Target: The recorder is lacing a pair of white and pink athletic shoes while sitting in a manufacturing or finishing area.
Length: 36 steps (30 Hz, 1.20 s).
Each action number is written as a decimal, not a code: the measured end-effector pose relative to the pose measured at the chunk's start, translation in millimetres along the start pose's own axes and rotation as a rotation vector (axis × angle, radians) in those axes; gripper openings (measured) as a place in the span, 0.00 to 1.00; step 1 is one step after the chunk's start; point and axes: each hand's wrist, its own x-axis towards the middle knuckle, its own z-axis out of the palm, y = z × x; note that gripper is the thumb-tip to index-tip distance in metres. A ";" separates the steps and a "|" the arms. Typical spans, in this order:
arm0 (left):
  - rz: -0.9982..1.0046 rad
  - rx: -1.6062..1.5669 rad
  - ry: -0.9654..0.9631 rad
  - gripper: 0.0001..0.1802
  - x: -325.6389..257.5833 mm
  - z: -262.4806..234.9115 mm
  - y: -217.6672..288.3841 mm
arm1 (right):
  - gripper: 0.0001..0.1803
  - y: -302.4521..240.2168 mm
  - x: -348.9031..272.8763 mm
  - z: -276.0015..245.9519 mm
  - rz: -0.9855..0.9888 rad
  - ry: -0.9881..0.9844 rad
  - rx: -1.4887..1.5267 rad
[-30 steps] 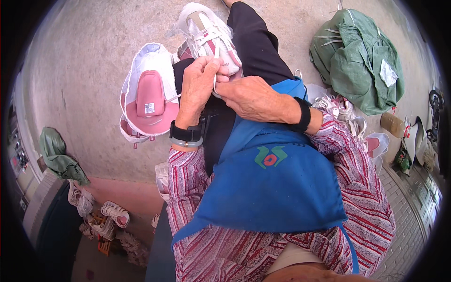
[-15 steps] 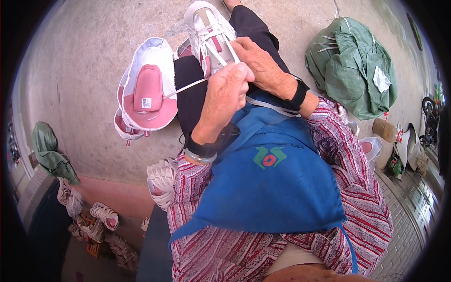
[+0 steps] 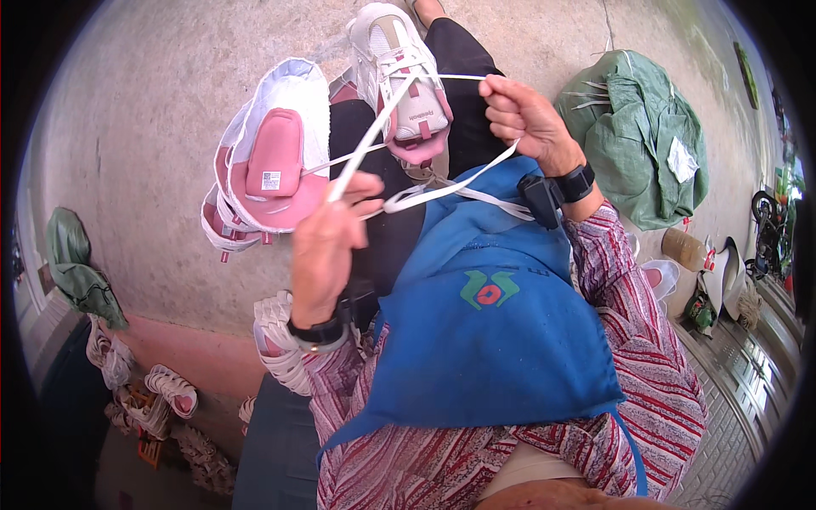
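A white-and-pink sneaker [image 3: 416, 106] rests at 12 o'clock in the view, its white shoelace [image 3: 374, 140] taut as the blurred left hand [image 3: 325, 251] grips one length at 9 o'clock and the right hand [image 3: 534, 123] pinches another at 1 o'clock; a green sack [image 3: 629, 144] slumps at 2.

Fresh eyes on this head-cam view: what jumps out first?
Probably the big blue apron, bright across the lower middle over a red-striped top. Next, at top centre, the white-and-pink shoe, its white lace stretched out to the blurred left hand and the right hand. The bulky green sack at upper right stands out too.
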 end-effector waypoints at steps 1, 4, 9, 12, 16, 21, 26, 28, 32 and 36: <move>0.094 -0.121 0.049 0.19 -13.8 -22.3 9.7 | 0.10 -4.0 -1.9 -15.9 -0.060 0.059 -0.011; 0.288 -0.407 0.222 0.16 -60.2 -82.8 43.7 | 0.09 -12.1 -5.9 -50.7 -0.127 0.259 -0.051; 0.550 -0.545 0.592 0.08 -146.8 -150.0 107.3 | 0.06 -20.3 3.2 -69.9 -0.163 0.276 0.145; 0.739 -0.347 1.078 0.10 -165.6 -162.2 151.4 | 0.06 -34.0 6.5 -69.0 -0.226 0.279 0.137; 0.975 -0.307 1.217 0.05 -182.3 -169.1 192.1 | 0.06 -43.7 12.8 -83.3 -0.272 0.368 -0.100; 0.966 -0.375 0.731 0.05 -191.3 -195.4 198.5 | 0.12 -32.2 32.0 -107.8 -0.366 0.746 -1.158; 0.400 0.405 0.887 0.20 -65.0 -92.5 130.7 | 0.12 -42.2 18.2 -66.3 -0.866 0.778 -1.698; 0.146 0.406 0.630 0.27 -27.9 -42.9 106.6 | 0.11 -37.1 -0.6 -12.9 -0.689 0.546 -1.507; -0.241 0.229 0.254 0.24 37.2 0.4 17.3 | 0.12 -2.4 -27.2 19.3 -0.675 -0.011 -1.768; -0.418 0.267 0.211 0.17 64.1 -4.7 -21.6 | 0.11 19.9 -24.3 10.0 -0.592 -0.017 -1.875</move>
